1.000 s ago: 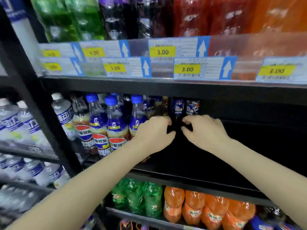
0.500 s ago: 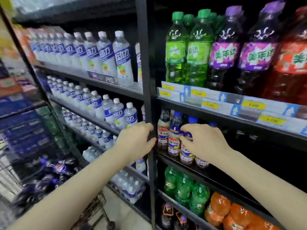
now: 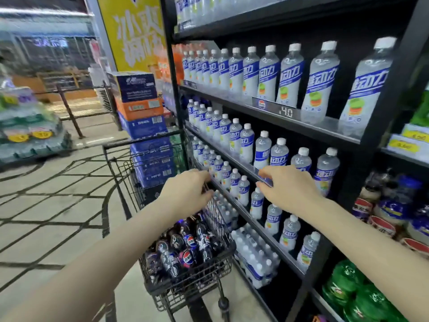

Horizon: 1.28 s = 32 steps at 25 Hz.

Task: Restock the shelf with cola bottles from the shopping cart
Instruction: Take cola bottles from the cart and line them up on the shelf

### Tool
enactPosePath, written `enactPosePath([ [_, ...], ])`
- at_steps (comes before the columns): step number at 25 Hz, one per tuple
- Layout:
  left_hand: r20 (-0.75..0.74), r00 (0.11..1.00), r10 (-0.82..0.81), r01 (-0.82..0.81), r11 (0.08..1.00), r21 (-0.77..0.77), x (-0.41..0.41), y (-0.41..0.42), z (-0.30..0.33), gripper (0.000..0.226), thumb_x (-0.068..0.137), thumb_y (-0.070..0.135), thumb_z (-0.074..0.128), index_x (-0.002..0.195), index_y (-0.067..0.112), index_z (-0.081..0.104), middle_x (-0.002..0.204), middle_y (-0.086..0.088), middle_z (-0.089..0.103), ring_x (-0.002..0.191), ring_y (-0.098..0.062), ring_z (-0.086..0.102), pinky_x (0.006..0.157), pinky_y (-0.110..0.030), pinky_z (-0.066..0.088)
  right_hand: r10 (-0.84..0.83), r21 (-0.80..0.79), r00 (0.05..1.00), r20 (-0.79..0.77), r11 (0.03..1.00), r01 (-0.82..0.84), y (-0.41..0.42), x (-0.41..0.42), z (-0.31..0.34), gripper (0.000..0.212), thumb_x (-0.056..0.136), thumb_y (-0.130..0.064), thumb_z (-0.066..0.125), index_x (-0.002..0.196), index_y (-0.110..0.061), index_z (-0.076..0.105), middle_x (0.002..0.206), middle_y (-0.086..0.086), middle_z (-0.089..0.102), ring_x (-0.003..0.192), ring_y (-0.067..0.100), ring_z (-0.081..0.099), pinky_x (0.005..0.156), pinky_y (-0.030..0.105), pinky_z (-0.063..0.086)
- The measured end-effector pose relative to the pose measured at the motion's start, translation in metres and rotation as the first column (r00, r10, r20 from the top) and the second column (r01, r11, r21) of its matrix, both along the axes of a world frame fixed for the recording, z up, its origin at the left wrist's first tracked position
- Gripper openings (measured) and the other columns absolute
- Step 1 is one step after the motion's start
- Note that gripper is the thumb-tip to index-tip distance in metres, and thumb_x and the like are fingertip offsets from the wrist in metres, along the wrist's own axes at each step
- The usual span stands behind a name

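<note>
Head view had swung away from the dark cola shelf, seen a second earlier with both hands at its bottles, and now faced left toward the shopping cart (image 3: 185,270). Both hands were empty: the left hand (image 3: 188,194) hung with loosely bent fingers above the cart's far rim, apparently not touching it, and the right hand (image 3: 287,189) hovered relaxed before the white sports-drink bottles (image 3: 262,149), holding nothing. The cola bottles (image 3: 185,247) lay heaped in the cart basket just below the left hand. Judging by this, one placement was finished and the next pick-up was about to start, with many bottles left.
</note>
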State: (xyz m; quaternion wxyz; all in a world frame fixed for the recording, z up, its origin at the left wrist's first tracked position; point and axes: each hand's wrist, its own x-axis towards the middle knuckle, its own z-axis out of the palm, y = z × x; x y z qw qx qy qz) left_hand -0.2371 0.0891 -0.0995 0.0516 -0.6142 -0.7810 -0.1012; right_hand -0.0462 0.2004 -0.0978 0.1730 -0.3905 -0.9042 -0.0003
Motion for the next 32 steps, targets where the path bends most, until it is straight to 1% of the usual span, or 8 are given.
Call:
enactPosePath([
  [4, 0.008, 0.994, 0.106, -0.106, 0.994, -0.028, -0.049, -0.016, -0.014, 0.038, 0.094, 0.039, 0.049, 0.125, 0.018, 0.052, 0.124, -0.002, 0.058, 0.111, -0.023, 0.057, 0.088, -0.041, 0.052, 0.092, -0.031, 0.996, 0.012, 0.995, -0.091, 0.008, -0.060, -0.008, 0.030, 0.094, -0.036, 0.044, 0.116, -0.023, 0.060, 0.109, -0.002, 0.067, 0.099, 0.023, 0.060, 0.069, 0.031, 0.040],
  [10, 0.068, 0.967, 0.245, -0.239, 0.968, -0.079, -0.101, -0.013, -0.046, 0.034, 0.092, 0.038, 0.049, 0.119, 0.017, 0.055, 0.115, -0.001, 0.059, 0.108, -0.024, 0.058, 0.088, -0.041, 0.051, 0.212, -0.120, 0.973, 0.087, 0.972, -0.201, 0.032, -0.136, -0.035, 0.033, 0.094, -0.039, 0.046, 0.120, -0.021, 0.058, 0.118, 0.001, 0.064, 0.109, 0.025, 0.058, 0.086, 0.036, 0.047],
  [16, 0.095, 0.943, 0.318, -0.302, 0.940, -0.157, -0.154, 0.030, -0.091, 0.033, 0.093, 0.037, 0.048, 0.117, 0.016, 0.055, 0.116, -0.002, 0.060, 0.107, -0.022, 0.057, 0.087, -0.040, 0.052, 0.315, -0.214, 0.940, 0.131, 0.935, -0.284, 0.079, -0.212, -0.085, 0.029, 0.093, -0.039, 0.048, 0.111, -0.020, 0.061, 0.105, -0.001, 0.069, 0.097, 0.024, 0.063, 0.071, 0.030, 0.043],
  [19, 0.142, 0.929, 0.342, -0.311, 0.929, -0.203, -0.176, 0.060, -0.113, 0.032, 0.093, 0.034, 0.048, 0.117, 0.015, 0.055, 0.114, -0.004, 0.060, 0.105, -0.025, 0.058, 0.084, -0.038, 0.053, 0.349, -0.291, 0.922, 0.169, 0.911, -0.292, 0.101, -0.248, -0.111, 0.028, 0.093, -0.037, 0.049, 0.112, -0.019, 0.061, 0.108, 0.000, 0.068, 0.101, 0.025, 0.062, 0.077, 0.030, 0.044],
  [22, 0.159, 0.911, 0.380, -0.334, 0.908, -0.252, -0.192, 0.079, -0.138, 0.026, 0.093, 0.034, 0.047, 0.104, 0.013, 0.056, 0.104, -0.005, 0.061, 0.097, -0.026, 0.059, 0.080, -0.038, 0.053, 0.371, -0.357, 0.899, 0.231, 0.892, -0.276, 0.117, -0.276, -0.138, 0.027, 0.093, -0.037, 0.049, 0.111, -0.020, 0.060, 0.108, 0.000, 0.067, 0.098, 0.024, 0.063, 0.075, 0.031, 0.046],
  [26, 0.221, 0.873, 0.436, -0.365, 0.882, -0.299, -0.213, 0.085, -0.174, 0.024, 0.091, 0.033, 0.046, 0.101, 0.015, 0.058, 0.102, -0.004, 0.062, 0.095, -0.026, 0.060, 0.081, -0.040, 0.052, 0.402, -0.461, 0.874, 0.275, 0.852, -0.247, 0.129, -0.309, -0.184, 0.026, 0.091, -0.034, 0.052, 0.110, -0.018, 0.060, 0.108, 0.000, 0.065, 0.100, 0.023, 0.061, 0.080, 0.031, 0.047],
  [30, 0.256, 0.848, 0.465, -0.357, 0.856, -0.374, -0.224, 0.083, -0.211, 0.017, 0.091, 0.031, 0.046, 0.095, 0.016, 0.052, 0.101, -0.005, 0.061, 0.092, -0.026, 0.059, 0.072, -0.035, 0.048, 0.439, -0.581, 0.836, 0.329, 0.792, -0.187, 0.124, -0.328, -0.231, 0.030, 0.090, -0.034, 0.054, 0.115, -0.016, 0.059, 0.107, 0.000, 0.065, 0.097, 0.022, 0.061, 0.081, 0.033, 0.050],
  [32, 0.279, 0.830, 0.484, -0.351, 0.840, -0.414, -0.232, 0.082, -0.234, 0.024, 0.091, 0.032, 0.047, 0.104, 0.013, 0.055, 0.105, -0.006, 0.062, 0.097, -0.027, 0.060, 0.076, -0.037, 0.051, 0.462, -0.645, 0.815, 0.349, 0.749, -0.148, 0.120, -0.335, -0.256, 0.036, 0.090, -0.035, 0.055, 0.120, -0.015, 0.056, 0.111, 0.000, 0.064, 0.100, 0.022, 0.061, 0.084, 0.035, 0.050],
])
